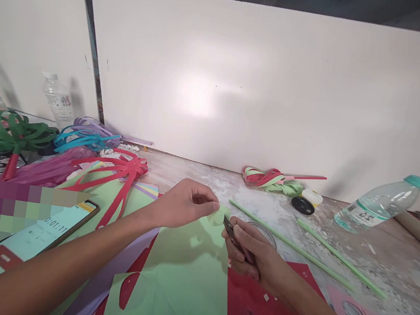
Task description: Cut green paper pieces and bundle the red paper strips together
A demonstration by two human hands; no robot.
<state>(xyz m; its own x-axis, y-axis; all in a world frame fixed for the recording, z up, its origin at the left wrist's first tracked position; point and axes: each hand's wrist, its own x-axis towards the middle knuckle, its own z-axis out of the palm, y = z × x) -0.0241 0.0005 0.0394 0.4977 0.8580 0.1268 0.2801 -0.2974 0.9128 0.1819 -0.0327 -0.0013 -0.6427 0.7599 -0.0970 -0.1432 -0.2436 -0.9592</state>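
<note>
My left hand [182, 204] pinches a small piece of light green paper [218, 216] between thumb and fingertips, above the stacked sheets. The fingers of my right hand [246, 246] are wrapped round a slim dark tool [233, 232], its tip against or very close to the paper's right side. I cannot make out the exact kind of tool. Under both hands lies a large light green sheet [191, 259], with red paper [271, 302] beneath it on the right. A green paper square with a round cutout [141, 299] rests on the near part of the stack.
A phone [26, 241] showing a timer lies left of my left forearm. Red paper strips [134, 167] spread behind it. Two green paper sticks [340, 256] lie to the right, near a tilted water bottle [378, 207]. A white board [262, 92] stands behind the table.
</note>
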